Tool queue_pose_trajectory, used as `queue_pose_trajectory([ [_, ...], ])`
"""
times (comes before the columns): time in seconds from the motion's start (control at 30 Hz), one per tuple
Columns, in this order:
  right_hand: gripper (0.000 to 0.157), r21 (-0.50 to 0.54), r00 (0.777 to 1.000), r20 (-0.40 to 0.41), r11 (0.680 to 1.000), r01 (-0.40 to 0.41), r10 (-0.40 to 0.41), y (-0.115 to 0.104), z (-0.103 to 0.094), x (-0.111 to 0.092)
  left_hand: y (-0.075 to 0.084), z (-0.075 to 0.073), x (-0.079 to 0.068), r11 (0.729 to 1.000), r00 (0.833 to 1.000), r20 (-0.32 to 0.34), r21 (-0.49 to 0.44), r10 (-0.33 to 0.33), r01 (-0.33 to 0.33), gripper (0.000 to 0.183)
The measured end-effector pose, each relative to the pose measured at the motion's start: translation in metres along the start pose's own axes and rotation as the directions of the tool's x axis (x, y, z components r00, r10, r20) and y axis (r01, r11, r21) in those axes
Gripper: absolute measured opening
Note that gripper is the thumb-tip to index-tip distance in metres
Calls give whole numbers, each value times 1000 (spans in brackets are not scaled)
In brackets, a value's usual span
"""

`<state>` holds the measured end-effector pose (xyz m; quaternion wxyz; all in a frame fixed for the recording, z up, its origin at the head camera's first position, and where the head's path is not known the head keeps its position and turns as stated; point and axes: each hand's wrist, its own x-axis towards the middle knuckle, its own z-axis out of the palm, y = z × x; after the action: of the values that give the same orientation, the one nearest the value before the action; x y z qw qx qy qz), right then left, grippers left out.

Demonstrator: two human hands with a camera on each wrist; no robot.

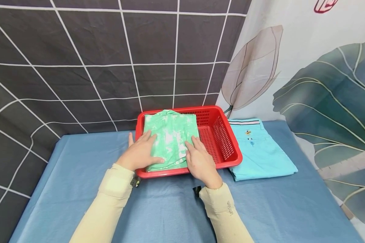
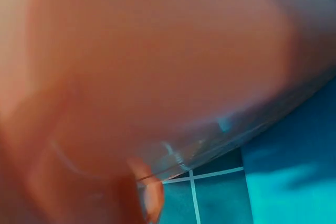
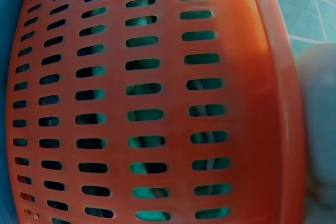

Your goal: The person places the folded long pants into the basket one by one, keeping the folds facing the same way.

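Observation:
A folded green-and-white patterned garment (image 1: 171, 136) lies in the left part of a red plastic basket (image 1: 235, 158). My left hand (image 1: 139, 152) rests on the garment's left side, fingers spread and thumb toward its lower edge. On its lower right side, my right hand (image 1: 201, 163) touches the cloth with extended fingers, the wrist passing over the basket's front rim. Up close in the right wrist view is the basket's slotted wall (image 3: 173, 86), with green cloth showing through the slots. The left wrist view is mostly filled by a blurred reddish surface.
Folded turquoise trousers (image 1: 261, 153) lie right of the basket, close against it. Both stand on a blue cloth-covered table (image 1: 88, 162). Behind hangs a dark grid-patterned curtain (image 1: 109, 40), and at right a white one with leaf prints (image 1: 298, 30).

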<state>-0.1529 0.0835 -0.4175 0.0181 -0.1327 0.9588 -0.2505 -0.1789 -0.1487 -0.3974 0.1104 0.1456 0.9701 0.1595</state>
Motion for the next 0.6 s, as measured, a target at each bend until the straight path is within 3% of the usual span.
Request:
queue_pose_trajectory([
  [0.3,43,-27,999,45,1000,-8,9,1,-1,1,5,-1,-2,1000,1000,22,-1,8,-8,101],
  [0.6,44,-46,998,54,998,30,-28,2,-2,1,8,9,-7,999,1000,-11,-37,-2,1,100],
])
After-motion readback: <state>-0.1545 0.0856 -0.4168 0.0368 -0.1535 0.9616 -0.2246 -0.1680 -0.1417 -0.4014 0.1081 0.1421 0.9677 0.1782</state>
